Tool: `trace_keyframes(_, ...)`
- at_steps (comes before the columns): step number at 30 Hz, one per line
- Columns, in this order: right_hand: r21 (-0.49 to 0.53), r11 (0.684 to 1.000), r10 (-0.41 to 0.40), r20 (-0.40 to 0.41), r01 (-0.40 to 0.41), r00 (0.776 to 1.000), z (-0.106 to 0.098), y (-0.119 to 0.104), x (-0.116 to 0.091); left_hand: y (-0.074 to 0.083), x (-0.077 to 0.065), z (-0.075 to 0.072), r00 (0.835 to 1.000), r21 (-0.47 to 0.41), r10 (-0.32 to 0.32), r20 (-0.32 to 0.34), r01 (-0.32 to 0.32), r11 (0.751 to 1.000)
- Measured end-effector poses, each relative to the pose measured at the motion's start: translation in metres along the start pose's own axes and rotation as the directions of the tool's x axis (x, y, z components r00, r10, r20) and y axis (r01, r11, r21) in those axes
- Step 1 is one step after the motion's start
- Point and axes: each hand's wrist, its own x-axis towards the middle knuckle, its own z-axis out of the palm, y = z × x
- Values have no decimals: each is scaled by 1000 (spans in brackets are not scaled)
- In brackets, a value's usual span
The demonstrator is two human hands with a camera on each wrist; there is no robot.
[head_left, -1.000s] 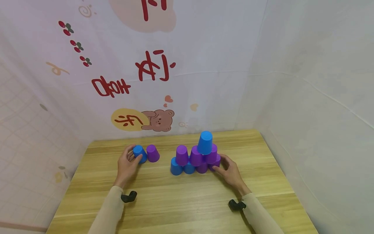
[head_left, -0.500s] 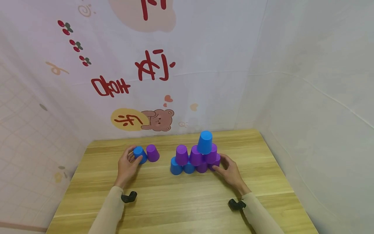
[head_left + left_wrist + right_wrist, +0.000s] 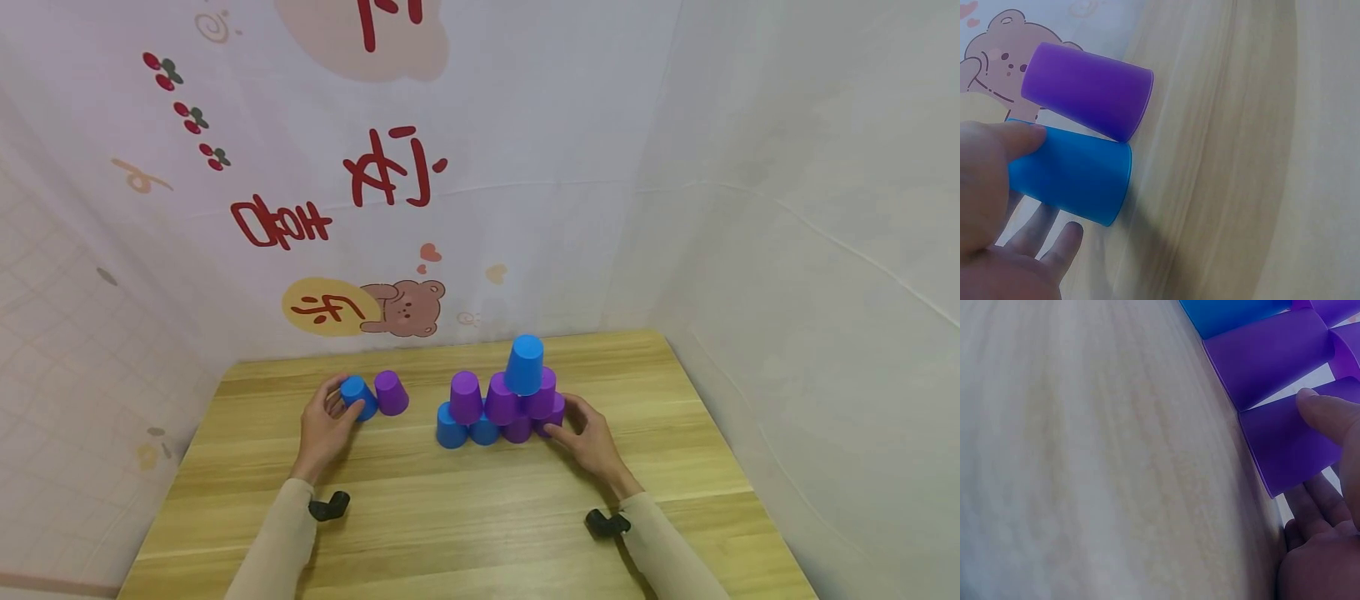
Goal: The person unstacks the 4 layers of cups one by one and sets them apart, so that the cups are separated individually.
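My left hand (image 3: pixel 324 433) holds an upside-down blue cup (image 3: pixel 358 398), thumb on its near side and fingers behind. Right beside it stands a purple cup (image 3: pixel 392 393), its rim close to the blue one in the left wrist view. To the right is a stack of upside-down cups: blue and purple cups (image 3: pixel 452 427) in the bottom row, three purple cups (image 3: pixel 466 398) above, and one blue cup (image 3: pixel 525 365) on top, over the right two. At the stack's right end my right hand (image 3: pixel 596 446) grips the last bottom purple cup (image 3: pixel 1291 440) between thumb and fingers.
The wooden table (image 3: pixel 465 525) meets a printed white cloth (image 3: pixel 525 225) just behind the cups. White cloth (image 3: pixel 825 250) also hangs along the right side. A black wrist mount (image 3: pixel 330 506) sits on the left sleeve and another wrist mount (image 3: pixel 607 524) on the right.
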Motion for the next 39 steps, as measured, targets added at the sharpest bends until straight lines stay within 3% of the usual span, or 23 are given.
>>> trace_keyframes(21, 1, 1000, -22, 4, 22, 1000, 0, -4, -1, 8, -6, -10, 996, 66, -78, 39, 75, 995)
trace_keyframes(29, 9, 1000, -25, 0, 25, 1000, -1, -5, -1, 26, -4, -8, 997, 115, 68, 34, -72, 991)
trace_keyframes(39, 8, 999, -34, -2, 34, 999, -1, -6, -1, 72, -7, 3, 986, 124, 146, 82, -156, 980)
